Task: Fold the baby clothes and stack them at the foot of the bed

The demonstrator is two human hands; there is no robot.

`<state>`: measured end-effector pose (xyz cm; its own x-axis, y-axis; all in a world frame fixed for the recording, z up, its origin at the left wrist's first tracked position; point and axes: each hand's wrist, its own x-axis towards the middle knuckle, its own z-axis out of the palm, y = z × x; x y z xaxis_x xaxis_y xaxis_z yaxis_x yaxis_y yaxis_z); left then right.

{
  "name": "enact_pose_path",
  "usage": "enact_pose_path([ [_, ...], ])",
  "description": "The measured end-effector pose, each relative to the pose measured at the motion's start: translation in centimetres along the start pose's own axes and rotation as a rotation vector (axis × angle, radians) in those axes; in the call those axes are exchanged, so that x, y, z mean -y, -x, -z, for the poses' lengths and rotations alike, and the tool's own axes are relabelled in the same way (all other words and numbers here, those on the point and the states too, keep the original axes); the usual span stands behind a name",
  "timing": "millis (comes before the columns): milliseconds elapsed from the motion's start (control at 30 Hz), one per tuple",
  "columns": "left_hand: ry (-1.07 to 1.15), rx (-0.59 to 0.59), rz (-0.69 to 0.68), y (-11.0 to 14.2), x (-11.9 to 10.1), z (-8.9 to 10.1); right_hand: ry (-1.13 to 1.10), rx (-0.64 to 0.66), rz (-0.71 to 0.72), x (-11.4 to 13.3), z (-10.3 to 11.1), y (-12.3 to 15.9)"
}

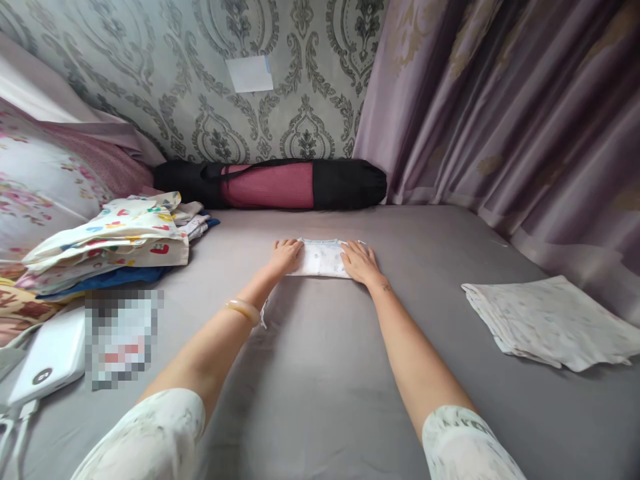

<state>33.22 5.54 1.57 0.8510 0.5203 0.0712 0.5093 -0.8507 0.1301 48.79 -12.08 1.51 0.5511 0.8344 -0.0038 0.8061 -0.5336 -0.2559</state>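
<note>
A small folded white cloth with a faint print and a pale blue edge (323, 259) lies across the middle of the bed. On its left end rests my left hand (287, 256), fingers laid over the fabric. My right hand (360, 261) presses flat on the right end with its fingers a little apart. Between the two hands the cloth lies smooth, and its ends are partly covered by them. A thin white strip (265, 313) shows on the sheet beside my left wrist, partly behind the bangle (243, 309).
Folded printed clothes (145, 230) are piled at the left, near a white power bank (50, 357) with cables and a blurred-out packet (125, 343). Another folded white cloth (555, 320) lies at right. A black and pink rolled bag (270, 185) lies along the wall, beside purple curtains (450, 100).
</note>
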Motion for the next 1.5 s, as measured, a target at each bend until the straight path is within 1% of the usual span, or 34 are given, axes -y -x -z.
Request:
enact_pose_path([
  [133, 0.053, 0.031, 0.051, -1.9, 1.7, 0.5, -0.028, -0.028, -0.036, -0.6, -0.3, -0.4],
  [300, 0.195, 0.123, 0.139, -4.4, 3.8, 1.1, -0.058, -0.061, -0.067, -1.3, -1.0, -1.1],
  [400, 0.211, 0.167, 0.154, -5.3, 4.3, 1.5, -0.076, -0.108, -0.023, -1.8, -1.3, -1.6],
  [533, 0.234, 0.208, 0.15, -5.8, 4.2, 1.9, -0.108, -0.19, -0.005, -2.3, -1.6, -2.2],
  [600, 0.235, 0.204, 0.147, -5.7, 4.1, 2.1, -0.115, -0.232, -0.014, -2.5, -1.8, -2.4],
  [733, 0.242, 0.155, 0.145, -4.9, 4.0, 2.7, -0.131, -0.317, -0.007, -2.7, -1.9, -2.6],
  [800, 0.292, 0.108, 0.108, -4.2, 4.1, 3.3, -0.147, -0.338, 0.006, -2.7, -1.7, -2.6],
  [867, 0.375, 0.047, 0.039, -3.5, 4.1, 4.2, -0.165, -0.343, 0.022, -2.7, -1.3, -2.6],
  [967, 0.476, -0.022, -0.04, -2.2, 4.1, 5.8, -0.198, -0.344, 0.042, -2.7, -0.3, -2.3],
  [1067, 0.554, -0.017, -0.106, -0.7, 4.0, 7.8, -0.24, -0.336, 0.082, -2.7, 1.5, -1.5],
  [1167, 0.613, 0.043, -0.176, 1.2, 3.9, 9.8, -0.285, -0.284, 0.14, -2.8, 4.0, -0.3],
  [1333, 0.61, 0.102, -0.188, 4.4, 3.7, 12.8, -0.36, -0.163, 0.266, -2.9, 8.5, 2.4],
  [1400, 0.631, 0.131, -0.198, 5.5, 3.6, 13.9, -0.437, -0.093, 0.312, -2.9, 9.9, 3.4],
  [1500, 0.643, 0.249, -0.174, 6.8, 3.3, 15.6, -0.58, 0.036, 0.289, -3.0, 10.9, 4.8],
])
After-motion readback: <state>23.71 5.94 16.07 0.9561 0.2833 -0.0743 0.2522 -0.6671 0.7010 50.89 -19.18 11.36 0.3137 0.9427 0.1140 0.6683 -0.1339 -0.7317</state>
